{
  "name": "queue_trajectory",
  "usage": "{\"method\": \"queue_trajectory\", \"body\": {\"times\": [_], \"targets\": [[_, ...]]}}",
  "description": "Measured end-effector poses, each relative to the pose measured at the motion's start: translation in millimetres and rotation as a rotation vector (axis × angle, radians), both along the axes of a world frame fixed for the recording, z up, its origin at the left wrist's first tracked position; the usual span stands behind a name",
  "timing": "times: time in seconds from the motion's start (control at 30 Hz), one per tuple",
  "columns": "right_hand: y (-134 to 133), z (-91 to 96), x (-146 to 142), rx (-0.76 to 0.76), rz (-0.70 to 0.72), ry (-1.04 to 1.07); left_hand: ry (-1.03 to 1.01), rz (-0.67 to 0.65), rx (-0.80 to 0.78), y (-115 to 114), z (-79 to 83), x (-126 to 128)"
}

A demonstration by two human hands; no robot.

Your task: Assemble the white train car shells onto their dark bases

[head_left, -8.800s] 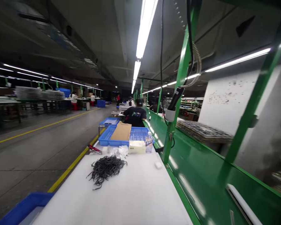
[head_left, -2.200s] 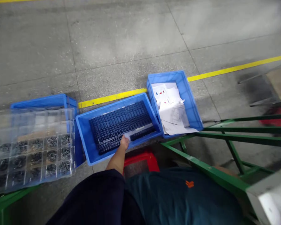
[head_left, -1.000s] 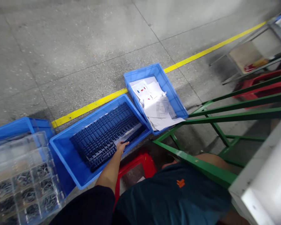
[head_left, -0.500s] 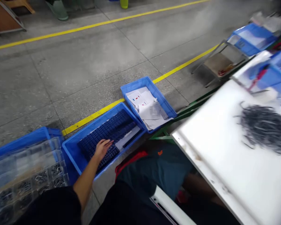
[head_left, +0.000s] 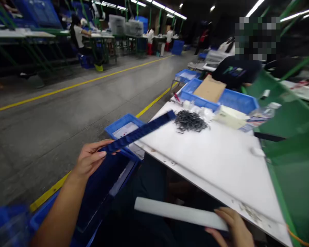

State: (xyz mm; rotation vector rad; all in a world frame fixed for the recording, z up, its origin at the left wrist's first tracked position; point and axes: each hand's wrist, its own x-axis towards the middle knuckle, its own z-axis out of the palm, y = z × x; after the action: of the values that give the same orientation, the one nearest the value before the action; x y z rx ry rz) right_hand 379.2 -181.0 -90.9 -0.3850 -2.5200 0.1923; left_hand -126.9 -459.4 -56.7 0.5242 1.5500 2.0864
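Observation:
My left hand pinches one end of a long dark blue strip with a row of shallow recesses. The strip slants up to the right, its far end near the table's left side. Low in front of me, my right hand grips the right end of a long white bar, held above my lap. Below my left arm is a blue bin with dark contents and a pale strip inside. A pile of thin dark curved pieces lies on the white table.
A blue tray of papers stands left of the table. On the table's far side are a blue crate with cardboard and a clear bottle. A green panel borders the right. A co-worker sits beyond.
My left hand has risen out of the blue bin with the dark blue strip. The view has swung up and right. My right hand has come into sight on the white bar.

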Motion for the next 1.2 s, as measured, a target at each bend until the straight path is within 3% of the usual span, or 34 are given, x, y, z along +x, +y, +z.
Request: {"method": "queue_trajectory", "body": {"times": [0.1, 0.17, 0.27, 0.4, 0.5, 0.6, 0.77, 0.87, 1.07, 1.2], "targets": [[-17, 5.9, -16, 0.033, 0.057, -0.033, 0.310, -0.361, -0.133, 94, 43.0, 27], [-25, 9.5, -21, 0.064, 0.079, -0.042, 0.395, -0.579, -0.199, 151, 56.6, 47], [-29, 13.2, -20, 0.042, 0.053, -0.032, 0.464, -0.835, -0.279, 220, 59.4, 73], [-25, 17.4, -16, 0.004, 0.004, -0.029, 0.624, -0.926, -0.283, 272, 55.3, 91], [-20, 21.8, -14, -0.078, -0.017, -0.084, 0.760, -0.890, -0.284, 278, 54.9, 89], [-14, 23.4, -10, -0.108, -0.011, -0.122, 0.879, -0.823, -0.313, 267, 52.9, 80], [-7, 24.9, -1, -0.125, -0.051, 0.034, 1.054, -0.743, -0.249, 249, 42.2, 72], [3, 41.7, 6, -0.056, -0.149, 0.178, 1.065, -0.750, -0.180, 251, 37.9, 72], [66, 84.8, 3, 0.049, -0.364, 0.338, 0.985, -0.788, -0.160, 250, 37.6, 67], [107, 75.5, -12, 0.030, -0.380, 0.333, 0.915, -0.797, -0.157, 245, 36.4, 64]]}}
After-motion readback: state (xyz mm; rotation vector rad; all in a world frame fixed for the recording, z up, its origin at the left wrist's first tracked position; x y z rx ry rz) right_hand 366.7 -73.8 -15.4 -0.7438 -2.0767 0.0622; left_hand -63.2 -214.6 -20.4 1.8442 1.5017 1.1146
